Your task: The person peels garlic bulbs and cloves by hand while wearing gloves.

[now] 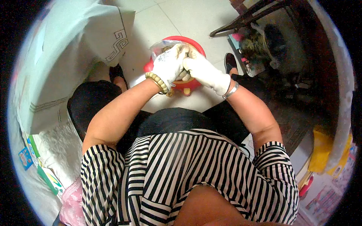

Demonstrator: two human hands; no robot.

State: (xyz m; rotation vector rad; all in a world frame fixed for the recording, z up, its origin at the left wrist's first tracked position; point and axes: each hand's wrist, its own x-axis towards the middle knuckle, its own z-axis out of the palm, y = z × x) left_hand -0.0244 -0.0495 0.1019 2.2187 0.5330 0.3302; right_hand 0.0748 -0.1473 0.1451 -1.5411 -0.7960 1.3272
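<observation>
My left hand (pixel 168 64) and my right hand (pixel 203 71) both wear white gloves with worn, stained fingertips. They meet in front of me, fingers curled and pressed against each other. Whatever lies between them, if anything, is too small or covered to make out. Just below sits a round red plastic object (pixel 196 46), perhaps a low stool or basin, with yellowish knobs (pixel 186 91) at its near side. A clear plastic bag (pixel 156 46) rests on it beside my left hand; its contents are mostly hidden.
Pale tiles (pixel 154 22) make up the floor. To the left hangs a light cloth (pixel 75 56) with a dark pattern. Dark wooden furniture (pixel 260 15) stands on the right, with cluttered items (pixel 256 49) beneath it. A yellow object (pixel 326 150) lies at the lower right.
</observation>
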